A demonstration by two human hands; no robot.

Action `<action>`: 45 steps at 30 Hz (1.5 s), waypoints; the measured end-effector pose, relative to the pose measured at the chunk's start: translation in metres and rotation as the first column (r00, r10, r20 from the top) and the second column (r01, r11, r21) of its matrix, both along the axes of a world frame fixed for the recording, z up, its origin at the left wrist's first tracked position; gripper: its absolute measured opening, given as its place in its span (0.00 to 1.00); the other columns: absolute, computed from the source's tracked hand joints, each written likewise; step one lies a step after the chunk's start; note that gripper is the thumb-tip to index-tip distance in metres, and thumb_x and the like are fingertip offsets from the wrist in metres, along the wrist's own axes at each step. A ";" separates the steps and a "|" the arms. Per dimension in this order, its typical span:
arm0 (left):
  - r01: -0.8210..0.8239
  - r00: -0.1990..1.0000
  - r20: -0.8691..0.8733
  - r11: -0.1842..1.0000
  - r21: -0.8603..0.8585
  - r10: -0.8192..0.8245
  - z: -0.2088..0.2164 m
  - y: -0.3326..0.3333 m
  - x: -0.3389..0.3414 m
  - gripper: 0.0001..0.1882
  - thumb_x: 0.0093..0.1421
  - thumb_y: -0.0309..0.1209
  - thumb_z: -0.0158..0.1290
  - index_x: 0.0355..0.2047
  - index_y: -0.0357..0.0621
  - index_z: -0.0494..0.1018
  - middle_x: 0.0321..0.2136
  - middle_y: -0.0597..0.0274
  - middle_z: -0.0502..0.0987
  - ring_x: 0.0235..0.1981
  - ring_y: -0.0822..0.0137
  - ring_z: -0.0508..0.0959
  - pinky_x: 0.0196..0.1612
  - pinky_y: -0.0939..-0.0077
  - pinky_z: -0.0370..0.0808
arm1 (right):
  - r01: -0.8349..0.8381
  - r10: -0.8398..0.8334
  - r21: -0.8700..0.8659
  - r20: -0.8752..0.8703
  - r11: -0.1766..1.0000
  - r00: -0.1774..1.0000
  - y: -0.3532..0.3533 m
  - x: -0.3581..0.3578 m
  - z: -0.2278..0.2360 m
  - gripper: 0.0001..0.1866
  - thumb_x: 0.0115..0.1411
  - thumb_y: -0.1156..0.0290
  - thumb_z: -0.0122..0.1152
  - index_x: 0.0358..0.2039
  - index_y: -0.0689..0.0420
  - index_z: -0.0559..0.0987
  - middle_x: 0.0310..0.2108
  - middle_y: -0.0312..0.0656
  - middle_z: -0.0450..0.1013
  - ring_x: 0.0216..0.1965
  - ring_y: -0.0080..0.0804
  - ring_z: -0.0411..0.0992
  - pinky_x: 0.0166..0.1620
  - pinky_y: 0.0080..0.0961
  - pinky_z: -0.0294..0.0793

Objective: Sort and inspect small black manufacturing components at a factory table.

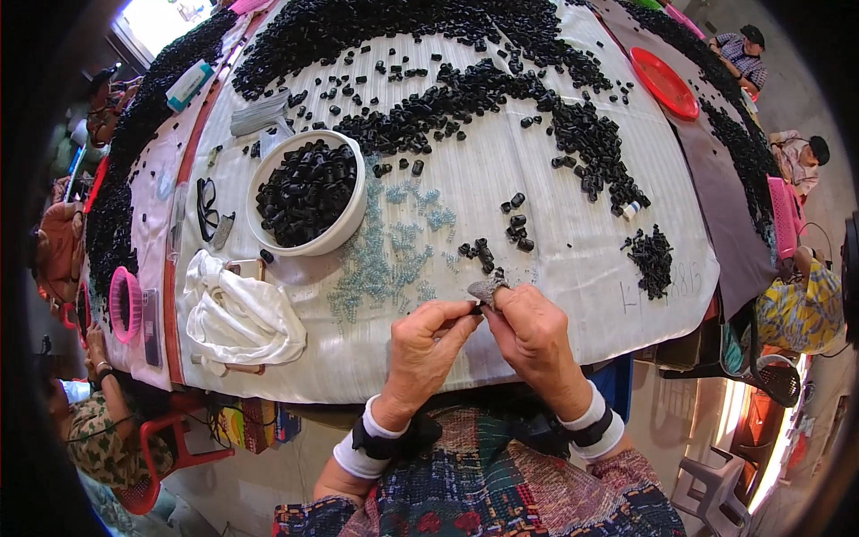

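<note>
My left hand (428, 347) and my right hand (535, 338) meet above the near edge of the cloth-covered table. Between their fingertips they pinch a small black part (478, 308), mostly hidden by the fingers. A grey fabric finger cover (488, 288) sits on a finger of my right hand. Just beyond lie several loose black cylindrical parts (516, 220). Many tiny clear-bluish pieces (383, 264) are scattered left of them. To the right is a small heap of thin black pieces (650, 261).
A white tub (352, 211) full of black cylindrical parts stands to the left, with glasses (207, 211) and a bundled white cloth (242, 313) nearby. Black parts (420, 112) spread across the far table. A red tray (664, 82) is at right. Other people sit at both sides.
</note>
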State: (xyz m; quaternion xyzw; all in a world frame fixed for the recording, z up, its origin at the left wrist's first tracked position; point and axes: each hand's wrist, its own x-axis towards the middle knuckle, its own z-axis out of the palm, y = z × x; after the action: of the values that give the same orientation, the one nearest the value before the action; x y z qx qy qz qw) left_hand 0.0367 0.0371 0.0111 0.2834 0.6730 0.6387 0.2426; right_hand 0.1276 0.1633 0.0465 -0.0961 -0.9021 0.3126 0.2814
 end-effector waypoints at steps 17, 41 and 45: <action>0.045 0.895 0.443 0.999 0.022 -0.050 0.003 0.004 0.004 0.10 0.58 0.25 0.55 0.40 0.33 0.75 0.31 0.60 0.79 0.32 0.75 0.79 0.34 0.84 0.75 | 0.090 -0.095 -0.360 0.004 0.929 0.995 -0.003 0.002 -0.010 0.11 0.47 0.85 0.60 0.34 0.63 0.75 0.27 0.48 0.70 0.27 0.45 0.70 0.30 0.32 0.71; -0.040 0.687 0.723 0.989 0.145 -0.078 0.006 0.001 -0.011 0.07 0.57 0.25 0.54 0.34 0.33 0.74 0.26 0.58 0.79 0.25 0.72 0.78 0.28 0.82 0.75 | 0.005 0.018 -0.336 0.063 0.942 0.998 -0.003 -0.001 -0.011 0.23 0.44 0.75 0.67 0.41 0.65 0.72 0.36 0.51 0.68 0.32 0.43 0.70 0.34 0.31 0.70; -0.057 0.696 0.714 0.985 0.160 -0.076 0.008 0.003 -0.007 0.06 0.57 0.24 0.53 0.33 0.33 0.75 0.26 0.58 0.78 0.26 0.72 0.78 0.31 0.82 0.75 | -0.042 0.058 -0.326 0.037 0.944 0.998 -0.009 -0.005 -0.022 0.24 0.43 0.75 0.68 0.43 0.65 0.73 0.38 0.53 0.67 0.38 0.47 0.69 0.40 0.33 0.71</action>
State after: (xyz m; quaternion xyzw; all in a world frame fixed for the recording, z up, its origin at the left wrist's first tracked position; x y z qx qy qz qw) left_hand 0.0300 0.0399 0.0188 0.0352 0.4667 0.7520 0.4641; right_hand 0.1228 0.1539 0.0246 -0.1253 -0.8467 0.4617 0.2330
